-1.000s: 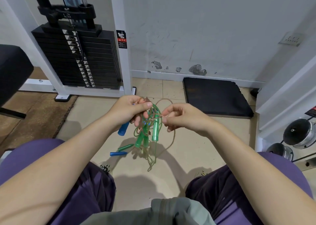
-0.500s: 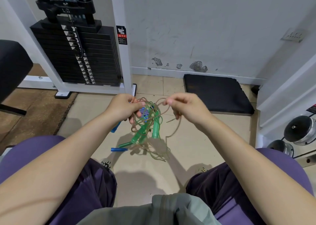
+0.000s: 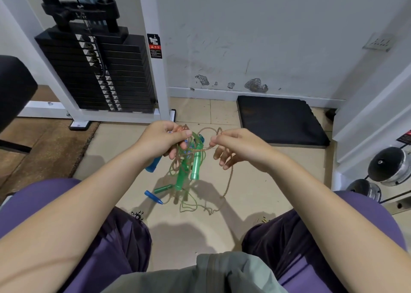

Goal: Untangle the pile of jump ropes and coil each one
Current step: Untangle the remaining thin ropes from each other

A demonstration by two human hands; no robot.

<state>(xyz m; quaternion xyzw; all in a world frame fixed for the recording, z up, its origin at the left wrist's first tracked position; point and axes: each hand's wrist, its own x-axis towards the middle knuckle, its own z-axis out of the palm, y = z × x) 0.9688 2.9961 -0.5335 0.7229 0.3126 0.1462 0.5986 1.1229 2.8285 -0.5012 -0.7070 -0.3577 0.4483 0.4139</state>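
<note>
Currently the task stands at an early stage: no rope is freed and none is coiled, as far as the head view shows.

1. Left hand (image 3: 163,138): at the 9 o'clock side of the tangle. Its fingers are curled round the upper part of the jump rope tangle (image 3: 189,159), holding it raised above the floor. A blue handle (image 3: 153,165) hangs just below this hand, at about 7 o'clock from it.

2. Tangle: suspended between the two hands, above the tiled floor (image 3: 124,150) and between the knees. Green handles (image 3: 195,167) hang near its centre. A second blue handle (image 3: 153,197) sits low at 7 o'clock. Green and tan cords loop through each other down to 6 o'clock; which cord belongs to which handle cannot be told.

3. Right hand (image 3: 235,149): at the 3 o'clock side. Thumb and forefinger pinch a tan cord (image 3: 229,181); the other fingers are loosely curled.

Remaining, by judgement: separate every rope, then coil each one.
</note>
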